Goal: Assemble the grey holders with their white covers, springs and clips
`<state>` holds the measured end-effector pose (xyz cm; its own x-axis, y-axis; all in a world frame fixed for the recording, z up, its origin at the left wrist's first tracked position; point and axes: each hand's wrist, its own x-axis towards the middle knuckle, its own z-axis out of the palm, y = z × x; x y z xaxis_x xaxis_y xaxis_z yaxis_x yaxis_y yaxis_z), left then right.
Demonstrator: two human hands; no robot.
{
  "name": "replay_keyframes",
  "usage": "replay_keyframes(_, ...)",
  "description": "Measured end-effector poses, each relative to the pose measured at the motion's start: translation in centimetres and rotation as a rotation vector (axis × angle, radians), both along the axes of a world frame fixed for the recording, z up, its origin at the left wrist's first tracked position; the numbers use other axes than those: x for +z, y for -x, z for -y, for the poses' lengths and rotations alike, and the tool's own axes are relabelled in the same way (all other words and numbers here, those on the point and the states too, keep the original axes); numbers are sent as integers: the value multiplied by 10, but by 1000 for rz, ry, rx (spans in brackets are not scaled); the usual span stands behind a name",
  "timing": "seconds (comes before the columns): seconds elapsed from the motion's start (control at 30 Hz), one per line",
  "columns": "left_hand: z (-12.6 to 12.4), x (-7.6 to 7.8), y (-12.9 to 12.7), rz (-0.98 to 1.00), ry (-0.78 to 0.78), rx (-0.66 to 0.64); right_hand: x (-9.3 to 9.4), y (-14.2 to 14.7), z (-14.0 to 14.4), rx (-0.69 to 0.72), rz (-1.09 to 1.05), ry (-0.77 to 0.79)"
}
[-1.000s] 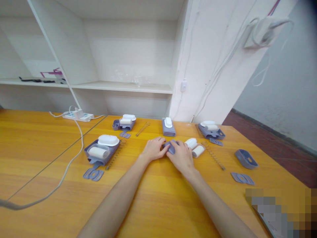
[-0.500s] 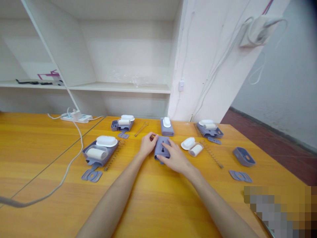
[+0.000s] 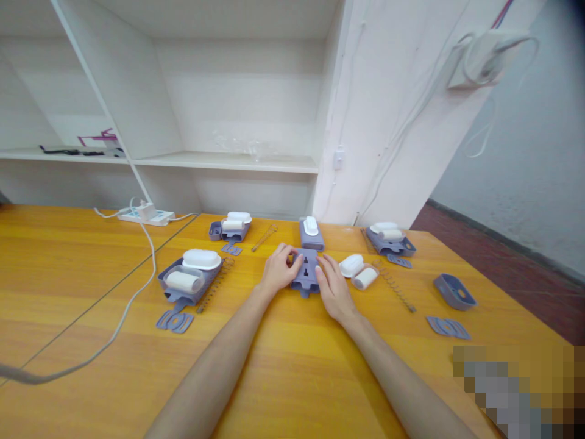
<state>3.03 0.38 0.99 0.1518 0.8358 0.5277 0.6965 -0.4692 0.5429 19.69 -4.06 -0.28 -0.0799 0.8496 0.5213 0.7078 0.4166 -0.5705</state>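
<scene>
A grey-purple plastic housing (image 3: 306, 272) lies flat on the wooden table (image 3: 283, 366), its face with small slots turned up. My left hand (image 3: 276, 272) grips its left side with the fingers curled over the top edge. My right hand (image 3: 333, 286) holds its right side, thumb against the edge. Just right of my right hand lie a white oval cap (image 3: 351, 264) and a white roller (image 3: 365, 277). A finished grey unit with a white button (image 3: 311, 233) stands right behind the housing.
Sets of grey trays with white parts sit at the left (image 3: 189, 279), back left (image 3: 231, 228) and back right (image 3: 390, 238). Long springs (image 3: 395, 286), a grey shell (image 3: 454, 292), flat grey clips (image 3: 446, 328), and a power strip (image 3: 145, 214) with its cable are spread around. White shelves stand behind.
The housing has been turned from a tilted hold to lying flat, slotted face up, a little farther back. My hands moved from over it to its two sides.
</scene>
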Motion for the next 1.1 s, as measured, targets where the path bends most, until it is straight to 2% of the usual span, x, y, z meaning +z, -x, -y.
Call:
replay_keyframes(0.1,1,1,0,-16,-55,62,2,-2,-1,-50,-55,-48)
replay_keyframes(0.27,-1,0,-1,-89,-59,177,6,-3,2,-142,54,-64)
replay_keyframes(0.73,-1,-3,-1,-127,-41,204,5,-3,2,-134,115,-59)
replay_keyframes(0.9,5,1,0,-147,-53,157,15,-13,4,-401,215,-145)
replay_keyframes(1.0,16,5,-1,-224,-129,44,15,-24,0,-583,252,-156)
replay_keyframes(1.1,28,11,-9,-346,-218,-84,7,-32,-5,-790,234,-99)
